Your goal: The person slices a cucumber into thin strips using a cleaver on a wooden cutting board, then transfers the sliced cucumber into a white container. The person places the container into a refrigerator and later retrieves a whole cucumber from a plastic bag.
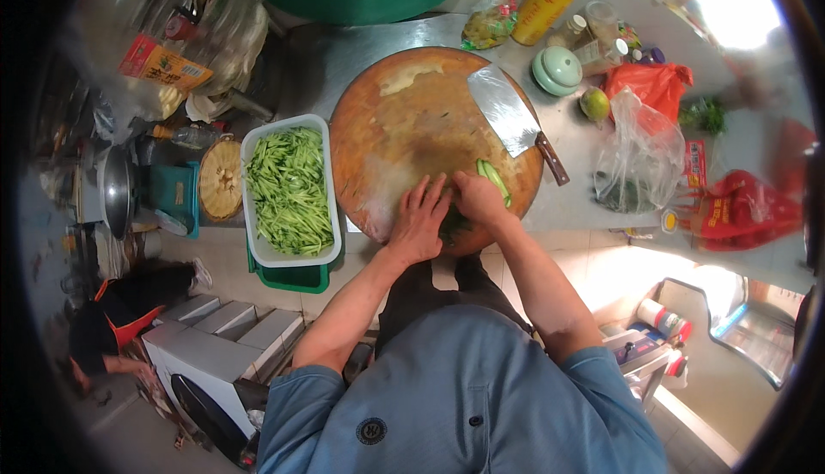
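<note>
Both of my hands rest low on a round wooden chopping block (412, 126). My left hand (419, 219) lies palm down with its fingers spread a little; what is under it is hidden. Close beside it, my right hand (478, 197) has its fingers curled down at the block, and I cannot tell whether it grips anything. Dark green bits show between the hands. Cucumber slices (494, 181) lie just right of my right hand. A cleaver (506, 110) lies flat at the block's upper right, its wooden handle past the rim. Left of the block, a white plastic tub (336, 216) holds shredded cucumber.
A lidded green jar (557, 70), a green citrus fruit (594, 104) and plastic bags (638, 152) stand to the right on the metal counter (567, 206). A wicker item (221, 181) lies left of the tub. Another person (116, 326) is at the lower left.
</note>
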Available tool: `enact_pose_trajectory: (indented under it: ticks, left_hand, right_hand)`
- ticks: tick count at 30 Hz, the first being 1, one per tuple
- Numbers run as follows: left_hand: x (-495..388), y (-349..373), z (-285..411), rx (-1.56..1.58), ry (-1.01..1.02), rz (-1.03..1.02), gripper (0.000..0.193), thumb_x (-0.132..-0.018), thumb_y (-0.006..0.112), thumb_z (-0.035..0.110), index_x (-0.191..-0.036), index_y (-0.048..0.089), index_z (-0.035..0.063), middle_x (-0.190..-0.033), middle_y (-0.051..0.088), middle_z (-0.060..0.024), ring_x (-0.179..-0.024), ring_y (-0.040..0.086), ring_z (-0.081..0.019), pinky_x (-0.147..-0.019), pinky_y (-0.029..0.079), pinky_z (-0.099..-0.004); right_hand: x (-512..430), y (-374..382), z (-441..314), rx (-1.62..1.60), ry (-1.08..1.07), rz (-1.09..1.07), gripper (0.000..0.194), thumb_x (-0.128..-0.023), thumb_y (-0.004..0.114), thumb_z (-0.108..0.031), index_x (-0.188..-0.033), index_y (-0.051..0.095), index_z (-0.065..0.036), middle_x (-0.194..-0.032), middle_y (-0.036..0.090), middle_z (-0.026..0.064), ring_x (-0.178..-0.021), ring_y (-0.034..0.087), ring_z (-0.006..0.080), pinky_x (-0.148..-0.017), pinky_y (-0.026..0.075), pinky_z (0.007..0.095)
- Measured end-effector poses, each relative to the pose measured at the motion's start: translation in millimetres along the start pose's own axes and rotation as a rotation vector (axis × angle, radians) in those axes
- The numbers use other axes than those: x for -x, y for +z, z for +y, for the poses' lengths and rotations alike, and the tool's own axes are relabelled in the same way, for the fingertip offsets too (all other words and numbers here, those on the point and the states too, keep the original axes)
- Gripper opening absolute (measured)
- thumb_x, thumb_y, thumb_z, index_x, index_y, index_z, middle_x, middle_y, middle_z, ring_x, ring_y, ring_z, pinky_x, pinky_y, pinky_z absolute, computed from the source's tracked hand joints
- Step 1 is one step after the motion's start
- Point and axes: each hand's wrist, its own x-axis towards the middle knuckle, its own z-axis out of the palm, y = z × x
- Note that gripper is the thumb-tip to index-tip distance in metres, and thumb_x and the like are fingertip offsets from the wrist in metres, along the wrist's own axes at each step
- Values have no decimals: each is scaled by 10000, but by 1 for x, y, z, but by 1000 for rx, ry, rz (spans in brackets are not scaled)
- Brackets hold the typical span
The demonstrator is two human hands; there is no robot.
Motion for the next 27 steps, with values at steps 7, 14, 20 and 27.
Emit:
enact_pose_trajectory:
  ticks: [7, 14, 20, 27]
  left_hand:
    - [-2, 1, -7, 13, 79, -101, 838, -575, 664, 163, -1362, 410, 34, -1297, 443, -140, -1303, 327, -328, -1078, 191, -559]
    - [-3, -1, -5, 129, 68, -63, 729, -587, 618, 103, -1297, 473, 27, -1240, 487, -138, -1239, 396, -312, -1069, 229, -513]
    - [-1, -1, -2, 126, 70, -22, 724, -585, 622, 102, -1291, 478, 33, -1233, 487, -128, -1221, 409, -308, -1062, 244, -512]
    - [0, 1, -3, 152, 49, -10, 711, -583, 627, 110, -1279, 496, 46, -1228, 494, -118, -1209, 421, -295, -1062, 248, -504]
  right_hand:
    - [28, -35, 40, 73, 496, 326, 202, -779, 664, -202, -900, 607, -51, -859, 662, 177, -806, 648, 356, -713, 512, 448]
    - [24, -24, 43, 116, 592, 109, 152, -734, 643, -128, -871, 595, -80, -834, 662, 175, -818, 641, 365, -709, 505, 468]
    - [14, -33, 47, 33, 526, 29, 131, -762, 589, -157, -864, 627, -85, -845, 668, 175, -826, 648, 366, -729, 505, 471]
    - [5, -30, 35, -37, 484, 86, 139, -785, 569, -162, -858, 638, -65, -862, 670, 192, -837, 650, 361, -742, 507, 465]
